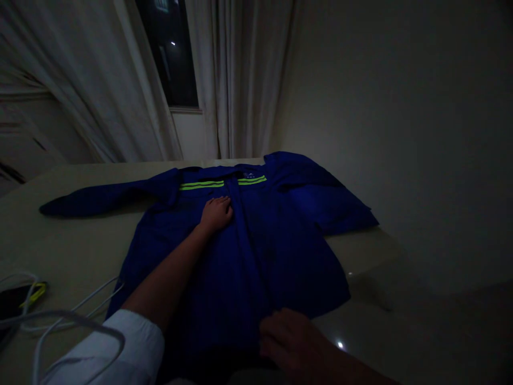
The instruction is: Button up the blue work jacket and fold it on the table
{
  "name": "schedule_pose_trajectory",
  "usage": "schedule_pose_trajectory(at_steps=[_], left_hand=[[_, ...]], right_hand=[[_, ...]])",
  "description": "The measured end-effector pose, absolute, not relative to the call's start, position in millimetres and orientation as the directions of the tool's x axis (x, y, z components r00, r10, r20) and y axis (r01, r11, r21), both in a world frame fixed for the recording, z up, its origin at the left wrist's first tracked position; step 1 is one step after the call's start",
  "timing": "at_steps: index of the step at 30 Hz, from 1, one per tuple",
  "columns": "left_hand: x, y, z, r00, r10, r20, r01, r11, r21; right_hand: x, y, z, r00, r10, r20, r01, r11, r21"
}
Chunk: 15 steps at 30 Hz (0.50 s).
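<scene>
A dark blue jacket (288, 246) with yellow-green stripes across its chest lies spread, front up, on the table. One sleeve stretches out to the left; the other angles down at the right. My left hand (216, 213) rests palm down on the jacket beside the front placket, just below the stripes, its fingers extended. Down at the bottom hem, my right hand (286, 339) has its fingers curled against the placket's lower end, closed on the jacket edge. Dim light hides the fingertips' exact hold.
White cables (72, 315) loop across the left front, near a dark device with a yellow edge (38, 294). The pale table (64, 246) ends at the right, by the wall (380, 107). Curtains (248, 80) and a dark window (170, 53) stand behind.
</scene>
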<state>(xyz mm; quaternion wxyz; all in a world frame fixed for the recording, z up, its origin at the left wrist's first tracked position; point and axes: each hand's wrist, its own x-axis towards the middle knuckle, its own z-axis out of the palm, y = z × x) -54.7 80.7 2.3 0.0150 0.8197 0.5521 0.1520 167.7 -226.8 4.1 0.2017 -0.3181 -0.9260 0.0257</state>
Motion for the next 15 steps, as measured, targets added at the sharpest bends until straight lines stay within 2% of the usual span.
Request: schedule_pose_trajectory(at_steps=[2, 4, 6, 8, 10, 11, 15], left_hand=[[-50.5, 68.1, 12.8, 0.314, 0.911, 0.266, 0.916, -0.365, 0.168], [-47.9, 42.7, 23.4, 0.325, 0.909, 0.261, 0.909, -0.376, 0.181], [-49.5, 0.3, 31.6, 0.410, 0.881, 0.235, 0.851, -0.462, 0.249], [-56.7, -57.8, 35.0, 0.536, 0.815, 0.220, 0.738, -0.579, 0.347], [-68.0, -121.7, 32.1, 0.637, 0.741, 0.213, 0.629, -0.659, 0.413], [-74.1, -151.3, 28.3, 0.660, 0.724, 0.201, 0.619, -0.675, 0.401], [-90.3, -223.5, 3.1, 0.633, 0.753, 0.179, 0.713, -0.657, 0.246]], right_hand=[[167.8, -225.9, 0.7, -0.600, 0.688, 0.409, 0.633, 0.720, -0.284], [166.2, -221.6, 0.2, -0.457, 0.785, 0.418, 0.650, 0.616, -0.445], [164.2, -220.8, -1.4, -0.347, 0.851, 0.395, 0.624, 0.524, -0.580], [162.8, -224.8, -5.5, -0.295, 0.877, 0.378, 0.604, 0.478, -0.638], [162.5, -230.3, -11.2, -0.318, 0.869, 0.380, 0.613, 0.494, -0.617], [162.6, -232.5, -14.1, -0.352, 0.853, 0.386, 0.622, 0.521, -0.585], [162.9, -233.8, -22.7, -0.426, 0.753, 0.501, 0.620, 0.646, -0.444]])
